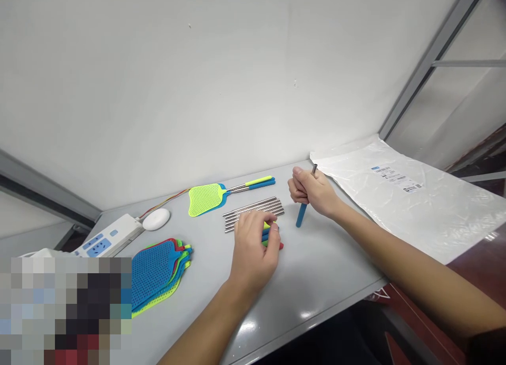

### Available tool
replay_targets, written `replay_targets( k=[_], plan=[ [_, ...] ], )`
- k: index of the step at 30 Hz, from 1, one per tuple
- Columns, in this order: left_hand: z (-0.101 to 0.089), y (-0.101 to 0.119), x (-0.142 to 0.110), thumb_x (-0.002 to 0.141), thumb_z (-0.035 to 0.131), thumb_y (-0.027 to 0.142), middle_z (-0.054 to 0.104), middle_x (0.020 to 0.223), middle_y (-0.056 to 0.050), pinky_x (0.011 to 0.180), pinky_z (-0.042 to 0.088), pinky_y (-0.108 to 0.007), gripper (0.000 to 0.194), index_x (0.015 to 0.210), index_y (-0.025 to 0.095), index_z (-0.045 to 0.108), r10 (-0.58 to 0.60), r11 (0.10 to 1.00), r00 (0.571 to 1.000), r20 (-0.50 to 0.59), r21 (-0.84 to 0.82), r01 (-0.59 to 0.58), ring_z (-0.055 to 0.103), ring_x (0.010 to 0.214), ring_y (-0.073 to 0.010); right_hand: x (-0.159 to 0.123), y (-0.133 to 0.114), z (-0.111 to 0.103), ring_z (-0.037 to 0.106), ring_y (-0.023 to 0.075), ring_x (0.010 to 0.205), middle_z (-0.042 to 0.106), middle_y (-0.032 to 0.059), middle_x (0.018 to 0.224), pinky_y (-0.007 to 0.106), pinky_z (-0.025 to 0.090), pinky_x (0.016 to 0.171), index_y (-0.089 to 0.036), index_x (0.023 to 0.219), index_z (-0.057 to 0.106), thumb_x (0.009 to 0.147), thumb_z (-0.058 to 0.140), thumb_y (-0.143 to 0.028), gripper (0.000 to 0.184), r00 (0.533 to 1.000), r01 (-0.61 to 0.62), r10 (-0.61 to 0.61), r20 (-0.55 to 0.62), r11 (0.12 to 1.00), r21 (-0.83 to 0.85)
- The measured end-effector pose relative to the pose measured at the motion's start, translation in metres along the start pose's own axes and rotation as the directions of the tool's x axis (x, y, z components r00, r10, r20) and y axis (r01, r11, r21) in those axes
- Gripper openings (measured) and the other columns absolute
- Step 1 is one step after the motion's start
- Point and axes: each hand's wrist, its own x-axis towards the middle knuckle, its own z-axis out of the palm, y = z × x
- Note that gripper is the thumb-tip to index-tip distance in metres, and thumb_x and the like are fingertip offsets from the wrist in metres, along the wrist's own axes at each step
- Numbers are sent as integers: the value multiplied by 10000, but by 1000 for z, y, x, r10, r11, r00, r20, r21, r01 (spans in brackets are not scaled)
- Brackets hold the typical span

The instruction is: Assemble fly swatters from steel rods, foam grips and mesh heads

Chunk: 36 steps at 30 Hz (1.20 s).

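My right hand point(312, 192) is closed round a metal rod with a blue grip point(301, 215), held upright, blue end on the grey table point(324, 265). My left hand point(255, 243) rests curled over the coloured grip ends point(272, 237) of a row of metal rods point(253, 209), fingers touching them. Beyond the rods lie two assembled fly swatters point(209, 198), a yellow-green one over a blue one. A stack of loose swatter heads point(158, 270) in blue, red, green and yellow sits to the left.
A white power strip point(105, 241) and a white round device point(156, 219) with coloured wires sit at the back left. Clear plastic bags point(399, 191) with a label lie on the right. A white wall stands behind; the table's front edge runs close below my arms.
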Motion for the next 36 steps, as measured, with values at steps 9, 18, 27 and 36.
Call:
replay_targets(
  k=[9, 18, 27, 36],
  plan=[
    [0, 0, 0, 889, 460, 169, 585, 921, -33, 822, 395, -370, 101, 939, 227, 526, -4, 1000, 1000, -8, 8, 4, 498, 914, -209, 1, 2, 2, 251, 75, 434, 277, -62, 485, 262, 278, 456, -218, 537, 249, 895, 474, -530, 525, 999, 29, -29, -18, 999, -18],
    [2, 0, 0, 890, 461, 163, 593, 928, -31, 828, 391, -372, 109, 950, 227, 527, 7, 1000, 1000, 11, 3, -7, 495, 912, -203, -4, 5, 3, 249, 84, 447, 270, -65, 477, 279, 381, 535, -222, 536, 260, 910, 453, -510, 510, 999, 43, -44, -28, 999, -23],
    [2, -1, 0, 889, 455, 159, 591, 923, -31, 823, 391, -371, 107, 934, 228, 522, -4, 1000, 1000, 5, 1, 4, 499, 908, -206, -3, 9, 4, 249, 81, 443, 272, -68, 472, 286, 430, 565, -220, 519, 283, 888, 483, -538, 527, 999, 29, -29, -43, 1000, -7],
    [2, 1, 0, 893, 448, 163, 595, 928, -32, 828, 393, -374, 110, 935, 230, 524, -1, 1000, 1000, -1, -8, 1, 505, 914, -210, -2, 14, 4, 235, 69, 427, 264, -79, 484, 286, 456, 536, -221, 523, 295, 882, 503, -529, 517, 999, 22, -19, -43, 998, 65]
  ],
)
